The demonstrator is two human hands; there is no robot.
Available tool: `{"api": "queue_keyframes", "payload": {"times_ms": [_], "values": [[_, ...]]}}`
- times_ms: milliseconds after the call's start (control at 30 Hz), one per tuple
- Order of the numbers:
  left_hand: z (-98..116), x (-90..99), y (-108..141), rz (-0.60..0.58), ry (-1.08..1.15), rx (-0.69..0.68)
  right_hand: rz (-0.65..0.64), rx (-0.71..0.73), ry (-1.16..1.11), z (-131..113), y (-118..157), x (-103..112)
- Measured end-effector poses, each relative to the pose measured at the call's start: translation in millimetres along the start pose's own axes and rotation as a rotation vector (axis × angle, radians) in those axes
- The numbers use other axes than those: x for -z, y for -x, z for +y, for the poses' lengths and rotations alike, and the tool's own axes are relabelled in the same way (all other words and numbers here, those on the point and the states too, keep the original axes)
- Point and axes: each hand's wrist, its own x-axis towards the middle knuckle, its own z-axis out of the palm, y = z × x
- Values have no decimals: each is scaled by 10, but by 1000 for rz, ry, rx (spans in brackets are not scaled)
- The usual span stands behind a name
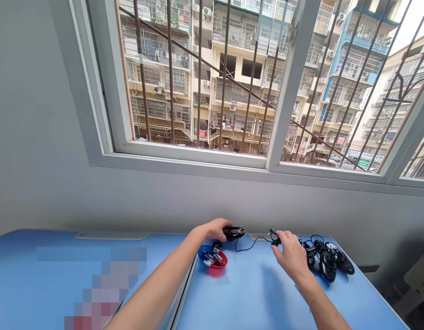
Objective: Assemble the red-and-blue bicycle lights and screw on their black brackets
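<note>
My left hand (217, 229) is closed around the end of a glossy black rounded device (234, 233) near the wall side of the blue table (232, 298). From the device, a thin black cable (248, 249) runs across to my right hand (291, 252). The fingers of that hand are curled at a small black cable end (275, 239), its exact kind too small to tell. Just below my left hand sits a dish, blue on one side and red on the other (219, 262), with several small silvery cylinders (212, 257) in it.
A heap of black rounded devices with cables (327, 261) lies beyond my right hand, near the table's right edge. A seam (182, 293) divides the table surface. The wall (232, 197) and a barred window (212, 156) stand behind. A pixelated patch (109, 284) covers the left part.
</note>
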Motion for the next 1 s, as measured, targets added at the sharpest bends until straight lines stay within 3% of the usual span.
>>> {"api": "queue_keyframes", "payload": {"times_ms": [167,400,767,1000], "values": [[84,51,92,69,-18,-85,50,-82,57,-85,-164,-17],[222,-80,38,71,-92,-150,109,-105,29,-226,-342,-31],[211,-167,27,46,-96,-113,-89,-48,-152,-510,-407,-584],[191,-184,55,30,-22,-62,-122,28,-198,-481,-389,-674]]}}
